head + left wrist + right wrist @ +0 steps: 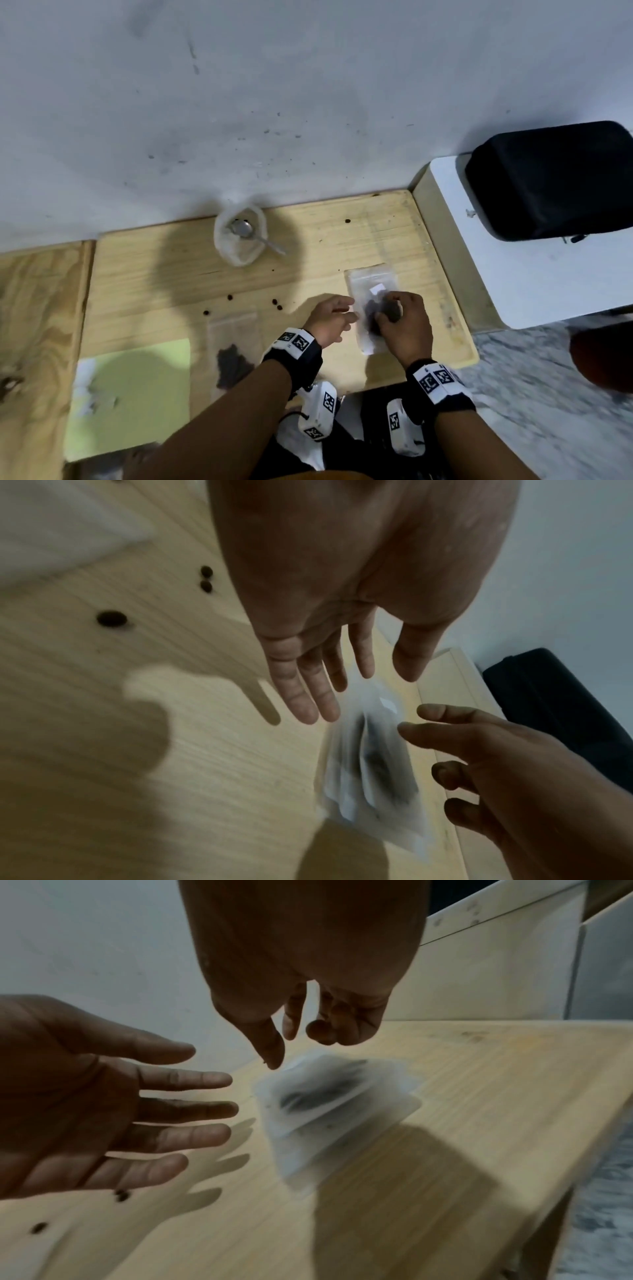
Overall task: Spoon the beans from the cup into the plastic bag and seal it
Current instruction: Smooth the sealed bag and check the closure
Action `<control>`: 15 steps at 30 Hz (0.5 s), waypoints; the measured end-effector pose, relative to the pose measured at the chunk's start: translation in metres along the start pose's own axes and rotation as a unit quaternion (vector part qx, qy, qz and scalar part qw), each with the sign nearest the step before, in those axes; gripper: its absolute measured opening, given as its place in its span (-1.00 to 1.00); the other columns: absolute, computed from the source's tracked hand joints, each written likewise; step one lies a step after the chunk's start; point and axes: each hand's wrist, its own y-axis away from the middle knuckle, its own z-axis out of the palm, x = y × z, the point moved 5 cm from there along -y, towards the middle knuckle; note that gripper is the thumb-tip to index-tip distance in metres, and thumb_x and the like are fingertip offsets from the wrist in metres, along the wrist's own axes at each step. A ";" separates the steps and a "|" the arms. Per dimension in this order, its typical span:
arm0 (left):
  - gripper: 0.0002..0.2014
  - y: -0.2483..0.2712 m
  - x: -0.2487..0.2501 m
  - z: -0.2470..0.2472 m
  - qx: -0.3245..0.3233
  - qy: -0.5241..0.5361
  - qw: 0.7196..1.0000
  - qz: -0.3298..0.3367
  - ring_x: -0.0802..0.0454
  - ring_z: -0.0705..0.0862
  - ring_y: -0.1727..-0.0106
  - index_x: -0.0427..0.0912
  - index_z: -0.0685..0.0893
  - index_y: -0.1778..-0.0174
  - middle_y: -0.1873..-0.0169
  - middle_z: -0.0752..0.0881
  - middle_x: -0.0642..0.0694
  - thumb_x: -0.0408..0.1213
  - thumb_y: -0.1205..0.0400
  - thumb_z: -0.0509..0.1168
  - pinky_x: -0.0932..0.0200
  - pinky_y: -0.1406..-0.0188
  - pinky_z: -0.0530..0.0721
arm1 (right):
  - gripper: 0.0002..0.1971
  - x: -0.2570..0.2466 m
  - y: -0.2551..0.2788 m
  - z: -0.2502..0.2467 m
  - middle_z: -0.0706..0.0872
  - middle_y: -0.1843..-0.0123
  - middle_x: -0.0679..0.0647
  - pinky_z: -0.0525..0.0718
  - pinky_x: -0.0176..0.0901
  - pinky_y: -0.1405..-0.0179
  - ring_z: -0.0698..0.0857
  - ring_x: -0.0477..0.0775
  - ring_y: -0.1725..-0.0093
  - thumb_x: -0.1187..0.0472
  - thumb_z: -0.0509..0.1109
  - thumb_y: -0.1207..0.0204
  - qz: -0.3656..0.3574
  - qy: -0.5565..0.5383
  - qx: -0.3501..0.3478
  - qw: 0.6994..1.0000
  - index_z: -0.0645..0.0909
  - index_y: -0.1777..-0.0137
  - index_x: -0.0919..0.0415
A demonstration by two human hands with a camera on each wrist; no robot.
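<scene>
Scanning from the left, we pass a green sheet (pixel 137 394) and a second bag of beans (pixel 233 353) lying flat on the wooden surface (pixel 154 274), then loose beans (pixel 277 305) and, further back, the white cup (pixel 239 236) with the spoon (pixel 245 229) resting in it. Next comes our left hand (pixel 330 320), fingers (pixel 308 696) spread and straight, holding nothing. Just beside it the plastic bag (pixel 371 294) holds dark beans; it looks blurred. Our right hand (pixel 402 318) hovers over it, fingers (pixel 274 1047) loosely curled; we cannot tell whether they touch it. We judge spooning done and sealing in hand: next, pinch the open strip and run along it.
</scene>
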 end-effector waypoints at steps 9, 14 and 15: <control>-0.87 0.063 -0.037 -0.130 0.197 0.015 0.978 0.072 0.14 0.65 0.48 -0.22 0.72 -0.04 0.21 0.71 -0.15 -0.42 -0.61 0.34 0.36 0.51 0.52 | -0.79 -0.082 0.057 0.110 0.68 0.14 -0.19 0.53 -0.53 0.15 0.65 -0.31 0.20 0.39 0.49 -0.43 -0.092 -0.086 -0.275 0.953 0.59 0.24 0.07; -0.90 0.090 -0.076 -0.198 0.293 0.017 0.954 0.055 -0.04 0.70 0.17 -0.02 0.74 0.11 0.17 0.74 -0.01 -0.34 -0.59 0.40 0.12 0.13 0.63 | -0.71 -0.099 0.078 0.166 0.60 -0.15 -0.12 0.59 -0.37 -0.08 0.69 -0.14 0.01 0.31 0.55 -0.36 -0.113 -0.042 -0.325 0.938 0.68 -0.06 0.05; -0.92 0.094 -0.083 -0.206 0.309 -0.002 0.950 0.048 -0.06 0.70 0.07 0.00 0.73 0.11 0.11 0.74 0.02 -0.30 -0.58 0.41 0.11 0.06 0.62 | -0.66 -0.099 0.081 0.174 0.58 -0.19 -0.11 0.60 -0.27 -0.13 0.67 -0.07 -0.04 0.25 0.57 -0.35 -0.113 -0.018 -0.329 0.937 0.67 -0.12 0.02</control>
